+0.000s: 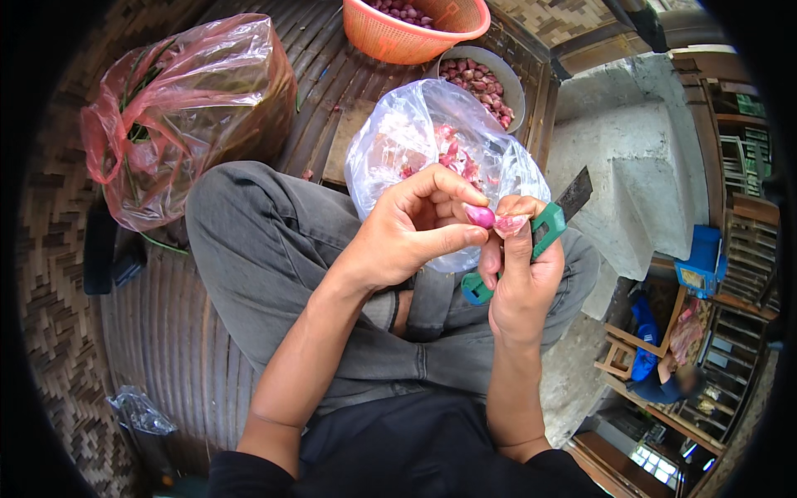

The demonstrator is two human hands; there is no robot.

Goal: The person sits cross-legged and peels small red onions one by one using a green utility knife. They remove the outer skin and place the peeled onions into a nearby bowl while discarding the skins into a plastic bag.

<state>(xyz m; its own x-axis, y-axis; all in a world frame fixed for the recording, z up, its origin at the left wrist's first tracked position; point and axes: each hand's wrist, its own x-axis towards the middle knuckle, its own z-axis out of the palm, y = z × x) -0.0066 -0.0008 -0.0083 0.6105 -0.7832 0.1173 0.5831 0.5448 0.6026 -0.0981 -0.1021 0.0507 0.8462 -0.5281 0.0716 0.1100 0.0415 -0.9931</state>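
Between the thumb and forefinger of my left hand (414, 227) is a peeled purple shallot (479, 215). My right hand (529, 280) pinches a piece of papery shallot skin (512, 225) right against the shallot's end. That same hand also grips a green-handled utility knife (548, 229), its dark blade (574, 194) pointing up and away to the right. Beneath both hands, a clear plastic bag (392, 134) lies open with loose red shallot skins (457, 152) inside. My fingers partly hide the knife handle.
Beyond the bag stand a bowl of unpeeled shallots (479, 81) and an orange plastic basket (414, 37) holding more shallots. A red plastic bag (193, 118) with green stalks sits at left on the bamboo slats (180, 317). Concrete steps (647, 187) lie right; another person (660, 383) is farther off.
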